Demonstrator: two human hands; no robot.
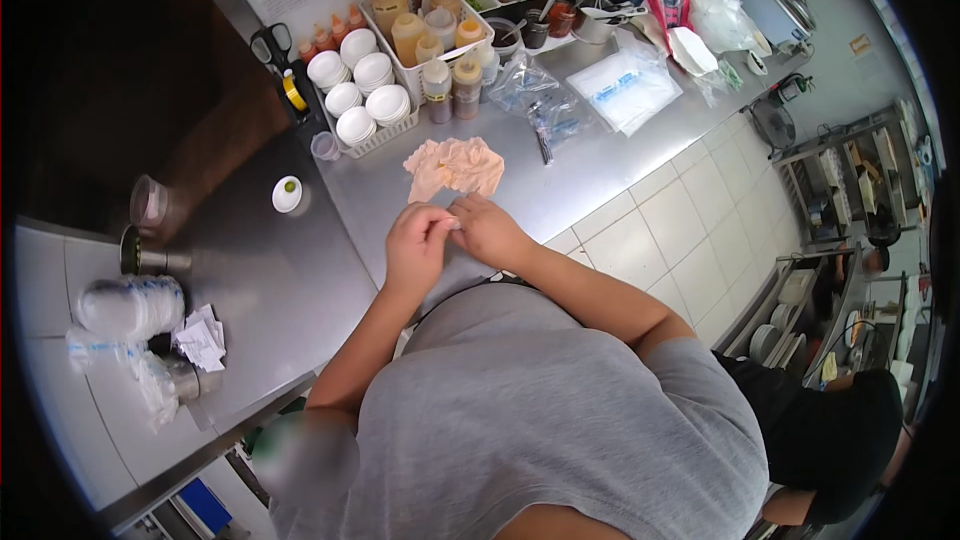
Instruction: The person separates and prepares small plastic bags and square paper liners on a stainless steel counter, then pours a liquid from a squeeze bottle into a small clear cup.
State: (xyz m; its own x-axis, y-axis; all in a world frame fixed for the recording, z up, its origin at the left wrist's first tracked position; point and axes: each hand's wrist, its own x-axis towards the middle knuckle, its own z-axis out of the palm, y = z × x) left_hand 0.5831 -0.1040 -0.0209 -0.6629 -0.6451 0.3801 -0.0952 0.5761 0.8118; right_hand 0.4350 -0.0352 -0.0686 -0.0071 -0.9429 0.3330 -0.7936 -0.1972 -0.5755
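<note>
My left hand [417, 244] and my right hand [487, 231] meet close to my body, above the front edge of the steel counter [337, 255]. A small whitish thing [455, 224] shows between the fingertips, pinched by my left thumb and forefinger; it is too small to name. My right fingers are curled against it, and whether they grip it is hidden. Just beyond both hands lies a crumpled peach-coloured cloth [457, 167]. Farther left, a small white cup [286, 195] stands with a green round fruit [289, 186] in it.
A plastic basket [382, 136] holds stacked white bowls [373, 71]. Squeeze bottles [466, 88] stand behind the cloth. Plastic bags [626, 86] and a marker pen [544, 148] lie to the right. Wrapped plastic containers [131, 307] stand at left. A person in black [817, 420] is behind me.
</note>
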